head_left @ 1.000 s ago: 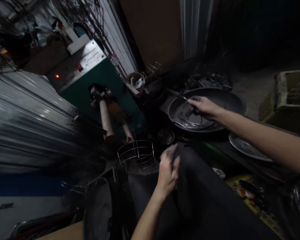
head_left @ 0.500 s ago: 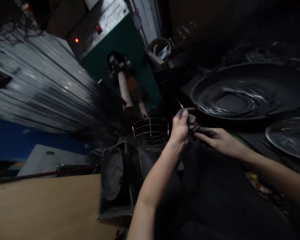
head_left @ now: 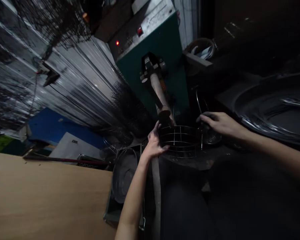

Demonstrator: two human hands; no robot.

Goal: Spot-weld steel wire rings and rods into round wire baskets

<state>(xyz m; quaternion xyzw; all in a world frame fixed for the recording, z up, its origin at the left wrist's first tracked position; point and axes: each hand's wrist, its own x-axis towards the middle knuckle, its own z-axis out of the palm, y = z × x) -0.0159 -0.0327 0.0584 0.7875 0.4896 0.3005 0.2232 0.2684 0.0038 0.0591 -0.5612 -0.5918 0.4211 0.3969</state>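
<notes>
At far left, a plywood board (head_left: pixel 40 196) lies flat, and beyond it a round metal disc (head_left: pixel 123 175) stands on edge. The left hand (head_left: pixel 153 144) is open with the fingers spread and holds nothing. Its fingertips sit at the left edge of the wire basket (head_left: pixel 180 141), apparently touching it, though the dim view leaves contact uncertain. The basket sits at centre, below the wooden-shafted clamp (head_left: pixel 156 86) on the green machine cabinet (head_left: pixel 150 43). The right hand (head_left: pixel 221 123) is half curled over a small round dish (head_left: pixel 208 135) just right of the basket; whether it grips anything cannot be told. At far right, a large dark pan (head_left: pixel 272 113) holds coiled wire (head_left: pixel 285 101). For sound handling, steady the basket by its rim.
</notes>
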